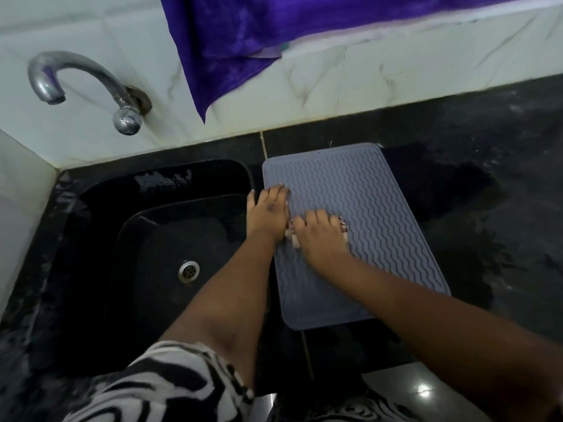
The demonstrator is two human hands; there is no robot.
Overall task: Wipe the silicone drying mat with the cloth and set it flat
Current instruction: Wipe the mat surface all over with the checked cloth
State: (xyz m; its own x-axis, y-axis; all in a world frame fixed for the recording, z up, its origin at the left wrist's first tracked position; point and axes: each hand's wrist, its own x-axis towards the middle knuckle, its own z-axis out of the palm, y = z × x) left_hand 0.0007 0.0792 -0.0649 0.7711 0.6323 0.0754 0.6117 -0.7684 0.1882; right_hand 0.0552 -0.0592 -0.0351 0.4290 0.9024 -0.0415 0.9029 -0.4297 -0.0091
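Note:
A grey silicone drying mat [362,190] with a wavy ribbed pattern lies flat on the black counter, just right of the sink. My left hand [268,213] presses palm-down on the mat's left edge, fingers spread. My right hand [320,236] is closed over a small bunched cloth [342,223], light with dark red marks, pressing it on the mat's middle. Most of the cloth is hidden under that hand.
A black sink [128,239] with a metal drain [189,271] sits to the left. A chrome tap [91,83] juts from the white tiled wall. A purple cloth [243,41] hangs over the wall ledge. The black counter [475,166] stretches right, wet in places.

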